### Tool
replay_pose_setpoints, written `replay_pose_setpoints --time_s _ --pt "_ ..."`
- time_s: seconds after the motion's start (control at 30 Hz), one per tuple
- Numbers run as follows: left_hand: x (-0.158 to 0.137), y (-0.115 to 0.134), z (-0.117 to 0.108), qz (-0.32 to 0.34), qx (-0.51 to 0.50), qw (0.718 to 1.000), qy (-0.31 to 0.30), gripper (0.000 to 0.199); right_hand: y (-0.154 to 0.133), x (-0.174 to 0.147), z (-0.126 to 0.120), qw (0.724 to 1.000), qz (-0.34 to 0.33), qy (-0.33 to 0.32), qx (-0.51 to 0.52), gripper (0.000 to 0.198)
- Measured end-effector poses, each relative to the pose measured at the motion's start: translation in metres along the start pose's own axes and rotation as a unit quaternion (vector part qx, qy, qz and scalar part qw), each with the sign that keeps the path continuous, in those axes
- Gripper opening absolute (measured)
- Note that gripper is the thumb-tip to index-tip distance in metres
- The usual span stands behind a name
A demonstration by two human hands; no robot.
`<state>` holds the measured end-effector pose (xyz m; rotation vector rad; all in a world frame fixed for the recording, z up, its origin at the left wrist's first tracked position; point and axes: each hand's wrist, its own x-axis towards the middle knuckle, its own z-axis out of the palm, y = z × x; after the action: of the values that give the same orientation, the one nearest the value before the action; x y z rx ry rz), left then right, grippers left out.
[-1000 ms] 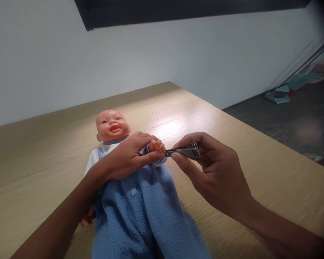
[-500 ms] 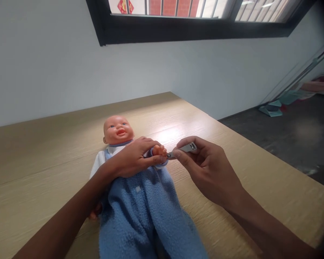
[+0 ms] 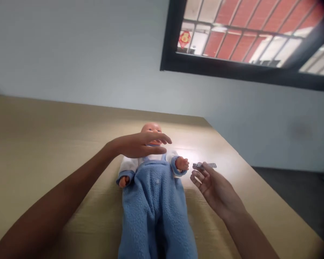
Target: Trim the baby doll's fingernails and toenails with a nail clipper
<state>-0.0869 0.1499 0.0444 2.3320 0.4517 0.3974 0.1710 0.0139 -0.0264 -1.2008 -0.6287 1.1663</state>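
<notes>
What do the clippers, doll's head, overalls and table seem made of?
Clippers: likely metal, from the grey sheen.
Head: probably plastic or vinyl, smooth and evenly coloured.
Overalls: matte, fleece-like fabric; the nap looks nubby.
Table: wood or laminate; faint grain, satin glare.

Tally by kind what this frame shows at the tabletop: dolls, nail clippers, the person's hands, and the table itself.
Baby doll: 1
Nail clipper: 1
Left hand and right hand: 2
Wooden table: 1
Total: 5
</notes>
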Motion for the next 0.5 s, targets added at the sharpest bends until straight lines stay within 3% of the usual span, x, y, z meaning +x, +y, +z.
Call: replay_pose_setpoints --time_s 0.07,0.13,0.2,0.27,0.4,0.5 --pt "-0.027 0.006 -0.010 -0.010 -0.017 0.999 0.049 0.038 0.001 0.000 -0.001 1.000 -0.005 -0.011 -0.015 0.043" --pt "-0.054 0.008 -0.005 -0.025 -0.006 0.997 0.078 0.034 0.001 0.000 -0.001 0.999 -0.029 -0.017 -0.039 0.042" --pt "-0.077 0.003 0.011 -0.048 0.021 0.996 0.066 0.035 0.001 0.001 0.000 0.995 -0.076 -0.013 -0.060 0.042" --pt "-0.095 -0.007 0.033 -0.022 0.040 0.998 0.052 0.052 0.001 0.002 0.004 0.988 -0.132 -0.014 -0.077 0.046" --pt "-0.114 -0.030 0.074 0.008 0.049 0.991 0.128 0.077 0.001 0.006 0.015 0.971 -0.194 -0.067 -0.119 0.054" --pt "-0.116 -0.041 0.090 -0.006 0.044 0.984 0.174 0.070 0.001 0.006 0.014 0.956 -0.217 -0.087 -0.175 0.050"
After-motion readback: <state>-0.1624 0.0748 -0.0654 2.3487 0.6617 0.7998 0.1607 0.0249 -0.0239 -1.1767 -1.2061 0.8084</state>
